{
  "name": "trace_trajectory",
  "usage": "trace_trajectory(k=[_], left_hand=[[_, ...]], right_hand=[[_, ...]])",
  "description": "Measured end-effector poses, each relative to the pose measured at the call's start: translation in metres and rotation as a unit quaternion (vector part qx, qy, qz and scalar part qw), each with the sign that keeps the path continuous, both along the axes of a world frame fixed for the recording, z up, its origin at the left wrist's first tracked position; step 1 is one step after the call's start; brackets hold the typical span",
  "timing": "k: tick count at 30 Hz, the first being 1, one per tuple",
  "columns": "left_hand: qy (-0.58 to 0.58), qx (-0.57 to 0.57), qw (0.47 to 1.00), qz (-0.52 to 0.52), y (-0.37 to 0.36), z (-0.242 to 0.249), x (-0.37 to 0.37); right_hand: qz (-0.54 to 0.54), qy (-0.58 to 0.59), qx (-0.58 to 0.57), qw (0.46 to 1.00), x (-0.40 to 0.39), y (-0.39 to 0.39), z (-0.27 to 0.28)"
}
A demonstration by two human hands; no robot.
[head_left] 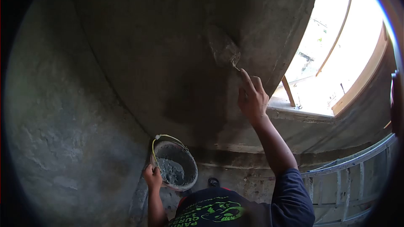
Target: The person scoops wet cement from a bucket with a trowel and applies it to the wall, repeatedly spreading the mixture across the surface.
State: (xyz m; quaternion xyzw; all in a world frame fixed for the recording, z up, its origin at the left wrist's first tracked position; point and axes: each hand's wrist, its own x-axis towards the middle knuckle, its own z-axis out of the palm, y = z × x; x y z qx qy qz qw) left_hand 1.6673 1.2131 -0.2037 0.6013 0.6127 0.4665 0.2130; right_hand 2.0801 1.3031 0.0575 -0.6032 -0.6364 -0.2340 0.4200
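Note:
My right hand point(254, 98) is closed round the handle of a trowel point(225, 50), its blade lying close against the dark grey wall point(168, 38) ahead. The index finger stretches along the handle toward the blade. Down at the left, my left hand point(152, 176) grips the rim of a bucket point(191, 166). Wet grey mortar point(171, 171) sits inside it, and a yellow-and-white handle point(170, 136) arches over its top. The fingers of the left hand are partly hidden behind the rim.
A bright window opening with a wooden frame point(360, 82) lies to the upper right, above a sill point(303, 111). Below it, a metal ladder point(348, 185) leans across the lower right. Another grey wall point(59, 122) meets the first in a corner at left.

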Motion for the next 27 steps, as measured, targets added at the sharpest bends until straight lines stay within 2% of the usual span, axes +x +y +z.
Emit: trace_trajectory(k=[2,3,5,7,9,10,11,13,15,18,19,21,22,25,27], left_hand=[[-0.03,-0.035,0.999,0.016,0.0,-0.003,-0.001],[-0.032,-0.034,0.999,0.013,0.0,-0.005,-0.001],[-0.03,-0.032,0.999,0.007,0.0,-0.007,-0.003],[-0.033,-0.017,0.999,0.009,0.0,0.0,0.0],[-0.04,-0.003,0.999,0.014,-0.002,-0.002,-0.001],[-0.035,-0.016,0.999,0.02,-0.003,-0.008,-0.004],[-0.027,-0.031,0.999,0.026,-0.005,-0.012,-0.005],[-0.03,-0.032,0.999,0.029,-0.003,-0.01,-0.001],[-0.021,-0.023,0.999,0.041,-0.006,-0.006,0.004],[0.006,-0.015,0.999,0.033,-0.004,-0.014,0.005],[0.007,-0.016,0.999,0.033,-0.005,-0.014,0.004],[0.013,-0.024,0.999,0.035,-0.003,-0.013,0.005],[0.014,-0.026,0.999,0.034,-0.003,-0.014,0.004],[-0.012,-0.026,0.999,0.024,-0.004,-0.015,0.0],[-0.008,-0.015,0.999,0.037,-0.005,-0.01,0.0]], right_hand=[[-0.11,-0.043,-0.035,0.992,0.003,0.018,-0.011],[-0.113,-0.045,-0.033,0.992,0.008,0.022,-0.017],[-0.139,-0.077,-0.144,0.977,0.013,0.02,-0.039],[-0.136,-0.078,-0.163,0.974,0.02,0.001,-0.064],[-0.057,-0.099,-0.262,0.958,0.03,-0.022,-0.075],[-0.07,-0.116,-0.276,0.952,0.033,-0.029,-0.075],[-0.071,-0.119,-0.277,0.951,0.04,-0.03,-0.069],[-0.013,-0.075,-0.122,0.99,0.047,-0.022,-0.034],[-0.012,-0.061,-0.025,0.998,0.051,-0.001,0.009],[-0.066,-0.101,-0.063,0.991,0.047,0.026,0.038],[-0.067,-0.1,-0.064,0.991,0.045,0.028,0.031],[-0.092,-0.191,-0.118,0.97,0.044,0.033,0.003],[-0.099,-0.198,-0.177,0.959,0.038,0.028,-0.015],[-0.091,-0.171,-0.257,0.947,0.037,0.007,-0.058],[-0.08,-0.137,-0.22,0.962,0.031,-0.01,-0.06]])
